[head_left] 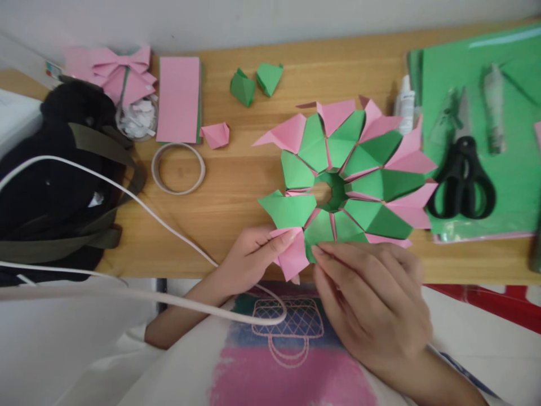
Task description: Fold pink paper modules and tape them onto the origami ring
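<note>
A ring-shaped folded paper flower (372, 186), with green inner petals and pink outer points, lies at the front edge of the wooden table. At its near side my left hand (249, 256) pinches a pink point, thumb on top and the other fingers underneath. My right hand (372, 293) has its thumb and fingertips closed on the edge of a green petal just to the right. Two loose green folded pieces (243, 87) and one pink folded piece (215, 135) lie beyond the ring.
Pink paper sheets (178, 98) and a tape roll (178, 192) lie left, beside a black bag (63, 169). At right, black scissors (462, 180) rest on a green pack (519, 186) near a white glue bottle (406, 104). A white cable (169, 220) crosses above my left forearm.
</note>
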A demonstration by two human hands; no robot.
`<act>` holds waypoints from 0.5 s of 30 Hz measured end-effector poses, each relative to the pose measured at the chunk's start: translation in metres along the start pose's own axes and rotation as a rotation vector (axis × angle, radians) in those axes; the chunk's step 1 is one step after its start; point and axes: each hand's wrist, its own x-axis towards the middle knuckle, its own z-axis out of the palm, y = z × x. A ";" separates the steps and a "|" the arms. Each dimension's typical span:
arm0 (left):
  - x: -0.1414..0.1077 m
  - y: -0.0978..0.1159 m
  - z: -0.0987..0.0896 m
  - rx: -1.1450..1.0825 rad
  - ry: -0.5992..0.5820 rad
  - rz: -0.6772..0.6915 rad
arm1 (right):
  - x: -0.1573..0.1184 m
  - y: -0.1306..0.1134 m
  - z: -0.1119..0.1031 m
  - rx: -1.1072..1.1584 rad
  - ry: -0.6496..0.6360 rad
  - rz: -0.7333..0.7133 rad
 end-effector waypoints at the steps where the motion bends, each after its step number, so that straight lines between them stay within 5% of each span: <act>1: 0.000 0.000 -0.001 -0.009 -0.019 -0.006 | 0.000 0.000 0.000 0.004 -0.001 0.005; 15: -0.003 0.004 -0.003 -0.062 -0.090 -0.024 | -0.001 0.000 -0.003 0.029 -0.004 0.056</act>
